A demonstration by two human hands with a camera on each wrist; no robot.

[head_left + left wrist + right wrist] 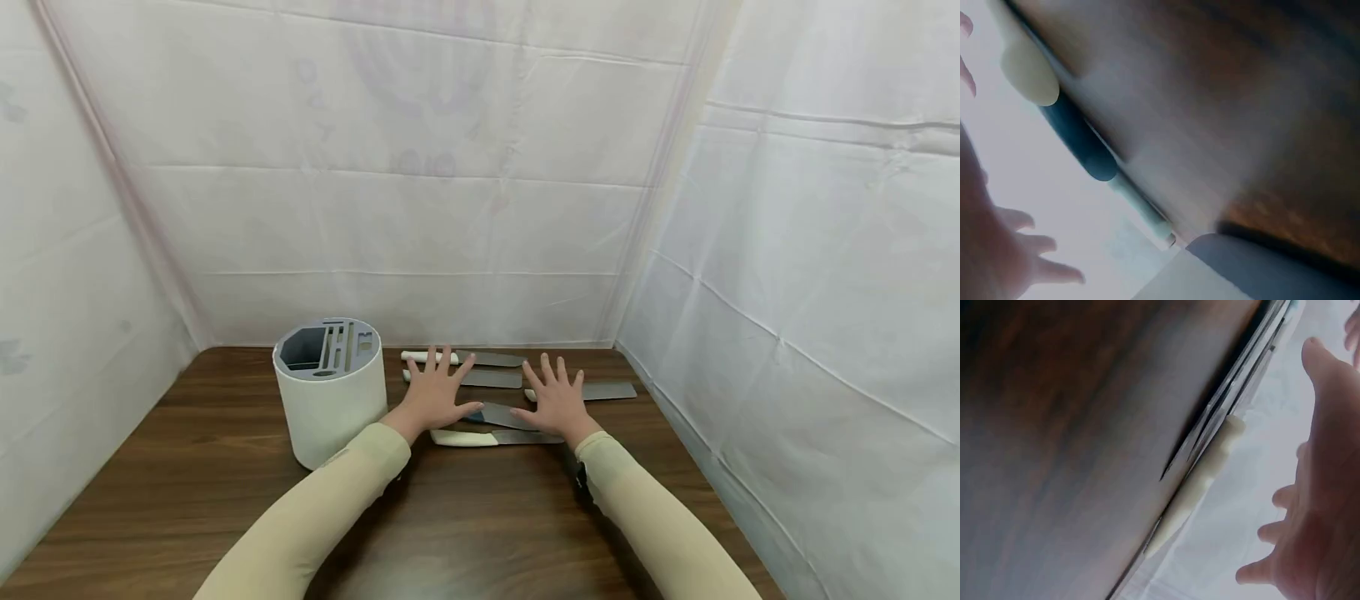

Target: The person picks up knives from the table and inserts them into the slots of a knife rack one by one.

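— So, how would those knives (pixel 491 415) handle?

— Stiff, thin steel with pale handles; light I'd judge, sharp along the edge, and slick where the blade lies flat on the table (pixel 465 517). Best taken by the handle, like the cream one (pixel 463 437) nearest the person, never by the blade.

— Where are they now?

— Lying flat in a loose cluster right of the white block (pixel 330 392), some under the hands. The left hand (pixel 433 397) and right hand (pixel 557 403) hover or rest over them, fingers spread straight, each grip wide and holding nothing.

— Touching the blades?

— I can't tell; the wrist views show splayed fingers above the wood, blurred.

— And the room?

— Dark wood-grain table, smooth; creased white sheeting (pixel 465 167) closes it in behind and on both sides. The block's top has empty slots
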